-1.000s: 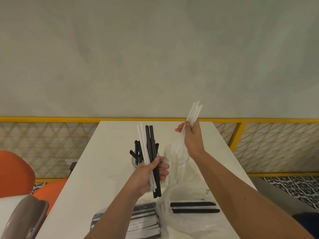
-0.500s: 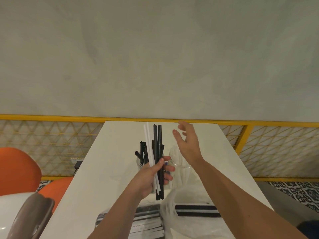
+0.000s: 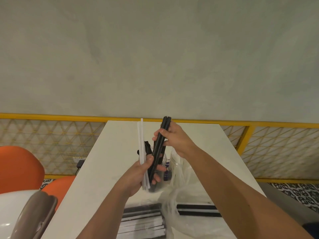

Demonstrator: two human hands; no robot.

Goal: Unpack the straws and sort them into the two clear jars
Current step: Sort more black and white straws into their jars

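White table against a grey wall, yellow mesh rail behind. Right hand: grip pinched on the black straws in their upper half, thumb on one side, fingers on the other. Left hand: grip curled round the white straws and, it seems, the black ones' lower ends too. All are held near upright above the table. Straws look light, fairly stiff and smooth, so likely to slide or fan out. Best taken near mid-length, several at once, without crushing. Left jar sits just behind the left hand, with black tips sticking out. Right jar is beside it, contents hard to tell. Near edge: plastic bag and packs of straws not yet unpacked.
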